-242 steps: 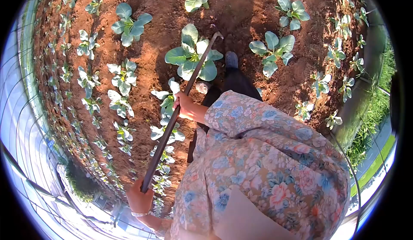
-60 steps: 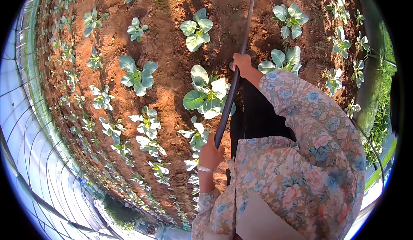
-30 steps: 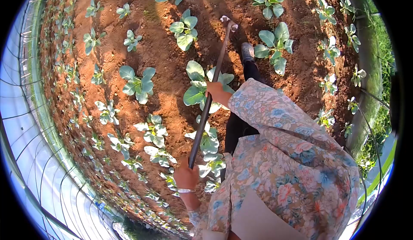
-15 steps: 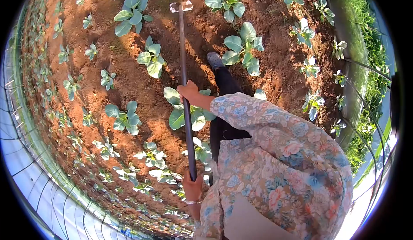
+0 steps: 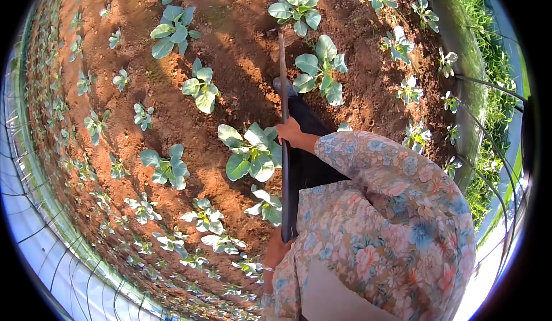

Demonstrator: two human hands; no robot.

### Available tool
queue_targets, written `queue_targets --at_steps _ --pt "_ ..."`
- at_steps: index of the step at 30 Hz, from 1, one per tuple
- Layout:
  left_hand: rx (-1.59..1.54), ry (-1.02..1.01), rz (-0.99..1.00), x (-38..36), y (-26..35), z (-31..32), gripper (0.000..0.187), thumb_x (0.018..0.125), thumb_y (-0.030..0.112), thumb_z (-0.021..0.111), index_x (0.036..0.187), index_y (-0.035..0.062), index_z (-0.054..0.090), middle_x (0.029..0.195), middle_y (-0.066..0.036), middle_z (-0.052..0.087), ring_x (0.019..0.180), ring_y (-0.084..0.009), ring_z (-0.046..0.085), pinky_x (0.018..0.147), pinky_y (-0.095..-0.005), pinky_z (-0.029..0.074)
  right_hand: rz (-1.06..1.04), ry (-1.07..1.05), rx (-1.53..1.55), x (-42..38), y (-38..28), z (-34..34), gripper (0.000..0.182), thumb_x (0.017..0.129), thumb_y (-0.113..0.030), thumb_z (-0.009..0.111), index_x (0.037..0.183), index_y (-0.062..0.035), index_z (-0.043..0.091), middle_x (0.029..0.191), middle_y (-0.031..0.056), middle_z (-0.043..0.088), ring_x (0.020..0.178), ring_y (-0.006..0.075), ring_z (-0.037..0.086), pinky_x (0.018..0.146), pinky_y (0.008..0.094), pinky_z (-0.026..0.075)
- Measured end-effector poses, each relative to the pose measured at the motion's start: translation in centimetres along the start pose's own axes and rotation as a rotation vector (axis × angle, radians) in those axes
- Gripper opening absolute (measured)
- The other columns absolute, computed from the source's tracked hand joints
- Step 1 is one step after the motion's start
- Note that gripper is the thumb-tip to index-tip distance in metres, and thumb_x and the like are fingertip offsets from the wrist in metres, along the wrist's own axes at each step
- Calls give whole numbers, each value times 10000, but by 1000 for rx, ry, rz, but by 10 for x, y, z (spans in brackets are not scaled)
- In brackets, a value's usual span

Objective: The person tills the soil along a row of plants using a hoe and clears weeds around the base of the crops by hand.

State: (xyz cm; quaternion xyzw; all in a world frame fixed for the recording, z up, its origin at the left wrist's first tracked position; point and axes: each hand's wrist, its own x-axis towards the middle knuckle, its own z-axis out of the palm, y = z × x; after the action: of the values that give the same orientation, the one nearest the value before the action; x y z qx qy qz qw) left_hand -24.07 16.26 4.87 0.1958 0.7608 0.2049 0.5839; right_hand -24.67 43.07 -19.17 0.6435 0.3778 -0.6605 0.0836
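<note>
A long-handled hoe [image 5: 283, 85] runs nearly upright through the middle of the view. My right hand [image 5: 291, 131] is closed around the middle of its shaft. Lower down, my left hand [image 5: 278, 249] grips near the dark butt end, partly hidden by the handle and sleeve. At the far end, the hoe's head [image 5: 272, 32] is low at the soil, and its blade barely shows. A leafy plant [image 5: 298, 10] grows just beyond the head, and another plant [image 5: 322, 70] stands to its right. Left of the shaft is a broad-leaved plant [image 5: 250, 151].
Reddish-brown soil [image 5: 230, 51] carries several rows of young leafy plants. My grey shoe [image 5: 278, 85] and dark trouser leg [image 5: 307, 125] are close behind the shaft. Green grass [image 5: 494, 114] and dark bars [image 5: 489, 87] border the right; white sheeting [image 5: 40, 246] curves along the left.
The hoe and both hands have moved right. The hoe's head has come down and nearer, and its pale blade, plain to see before, is now mostly out of sight.
</note>
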Motion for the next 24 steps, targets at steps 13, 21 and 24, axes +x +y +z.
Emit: queue_targets --at_steps 13,21,24 --pt "375 136 -290 -48 -10 -52 326 659 205 647 938 86 529 599 -129 534 550 -330 566 524 -432 443 397 -153 828 -31 47 23 187 751 12 554 638 -42 416 507 61 409 399 186 415 375 389 396" --pt "548 153 -1 65 48 -68 278 672 177 655 888 112 493 575 -145 547 538 -369 569 489 -452 452 223 102 973 37 -26 -50 153 723 -9 562 652 -45 432 507 56 398 385 172 383 363 360 363" --pt "562 200 109 125 90 -68 261 696 191 628 911 110 507 613 -153 570 565 -373 578 515 -459 457 124 93 1042 68 -74 -101 154 755 -36 564 632 -12 475 503 61 408 383 196 409 356 356 383"
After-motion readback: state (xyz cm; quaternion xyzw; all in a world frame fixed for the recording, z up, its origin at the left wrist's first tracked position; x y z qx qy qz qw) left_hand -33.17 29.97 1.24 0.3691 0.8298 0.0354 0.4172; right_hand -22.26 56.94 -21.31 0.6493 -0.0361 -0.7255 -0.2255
